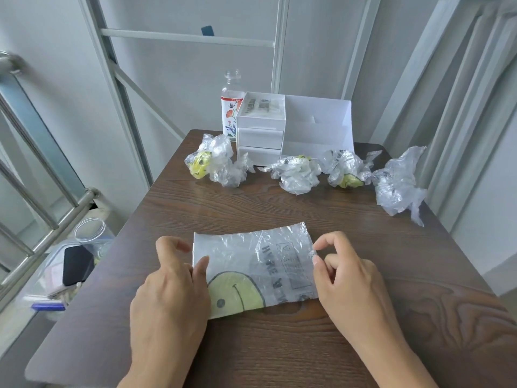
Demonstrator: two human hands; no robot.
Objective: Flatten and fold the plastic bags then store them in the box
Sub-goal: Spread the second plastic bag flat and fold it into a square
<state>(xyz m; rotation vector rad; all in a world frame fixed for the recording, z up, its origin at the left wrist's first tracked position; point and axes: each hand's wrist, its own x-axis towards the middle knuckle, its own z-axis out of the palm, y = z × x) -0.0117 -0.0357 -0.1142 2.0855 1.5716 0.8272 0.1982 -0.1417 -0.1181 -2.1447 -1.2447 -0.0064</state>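
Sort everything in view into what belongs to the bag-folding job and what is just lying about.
Job: flat bag held by left hand and right hand; crumpled bags; white box with a folded bag inside.
Lying about: glass bottle; clear jar and dark flat object beside the table.

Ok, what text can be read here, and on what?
"HAVE A": sideways on the flat bag; further letters are cut off at its edge.
Boxed small print on that bag: too small to read.
Bottle label, red band of characters: too small to read.
Print on the folded bag in the box: blurred, unreadable.
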